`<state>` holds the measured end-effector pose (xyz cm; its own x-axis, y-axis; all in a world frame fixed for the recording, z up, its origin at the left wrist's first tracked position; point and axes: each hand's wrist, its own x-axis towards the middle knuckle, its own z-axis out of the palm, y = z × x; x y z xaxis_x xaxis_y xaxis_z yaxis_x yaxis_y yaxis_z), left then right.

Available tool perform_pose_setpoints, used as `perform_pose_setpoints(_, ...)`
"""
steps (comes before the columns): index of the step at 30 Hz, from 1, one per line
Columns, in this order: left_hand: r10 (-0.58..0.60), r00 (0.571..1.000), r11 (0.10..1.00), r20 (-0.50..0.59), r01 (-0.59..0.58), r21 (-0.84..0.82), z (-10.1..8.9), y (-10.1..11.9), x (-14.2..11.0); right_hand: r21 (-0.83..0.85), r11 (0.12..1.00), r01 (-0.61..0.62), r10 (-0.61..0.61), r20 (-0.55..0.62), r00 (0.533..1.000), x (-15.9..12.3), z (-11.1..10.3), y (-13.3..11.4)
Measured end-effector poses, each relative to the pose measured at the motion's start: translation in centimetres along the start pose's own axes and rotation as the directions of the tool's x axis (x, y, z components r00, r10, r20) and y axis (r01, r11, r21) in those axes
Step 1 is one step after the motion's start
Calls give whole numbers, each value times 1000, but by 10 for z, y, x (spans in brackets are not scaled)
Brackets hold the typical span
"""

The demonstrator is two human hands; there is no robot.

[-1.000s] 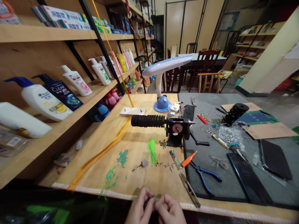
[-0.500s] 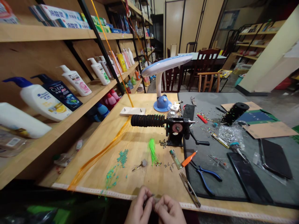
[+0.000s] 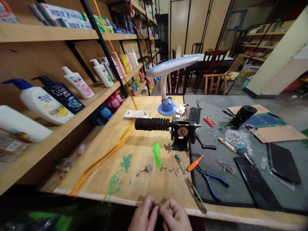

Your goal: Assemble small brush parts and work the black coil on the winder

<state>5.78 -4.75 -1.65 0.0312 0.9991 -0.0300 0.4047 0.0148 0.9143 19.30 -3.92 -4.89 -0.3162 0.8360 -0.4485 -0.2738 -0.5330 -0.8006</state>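
Note:
At the table's front edge, my left hand (image 3: 145,214) and my right hand (image 3: 173,214) meet, thumbs and forefingers pinched close together. Something small and dark shows between them, too small to name. Ahead of the hands lie a bundle of bright green threads (image 3: 157,157), a small grey tuft on a thin stem (image 3: 146,170) and a scatter of turquoise beads (image 3: 125,163). To the right are thread snips (image 3: 196,195), blue-handled pliers (image 3: 213,183), an orange-handled tool (image 3: 194,164) and a lighter (image 3: 181,163).
A hand-cranked winder (image 3: 181,131) carries a black ribbed roller (image 3: 152,124). Orange thread (image 3: 103,155) runs across the table from a drilled block (image 3: 136,114). Behind stands a blue-and-white lamp (image 3: 167,106). A grey mat (image 3: 216,154) holds phones and loose parts; bottle shelves (image 3: 106,93) flank the left.
My fingertips have shifted very slightly, with the right hand a little closer to the left. Everything on the table stays in place.

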Motion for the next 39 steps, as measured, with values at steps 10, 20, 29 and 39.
perform_pose_setpoints(10,33,999,999,5,-33,6,5,-3,-3,-98,991,97,-91,61,994,2,-7,5)
perform_pose_setpoints(20,33,997,999,65,-33,3,4,-5,-4,-1,996,93,-92,65,994,2,-4,3)
perform_pose_setpoints(29,-91,978,944,188,144,-297,7,-4,-1,110,994,17,-13,-41,999,1,1,-18)
perform_pose_setpoints(39,-211,939,831,272,319,-457,4,0,-1,21,1000,4,-3,-44,999,0,-1,-14)
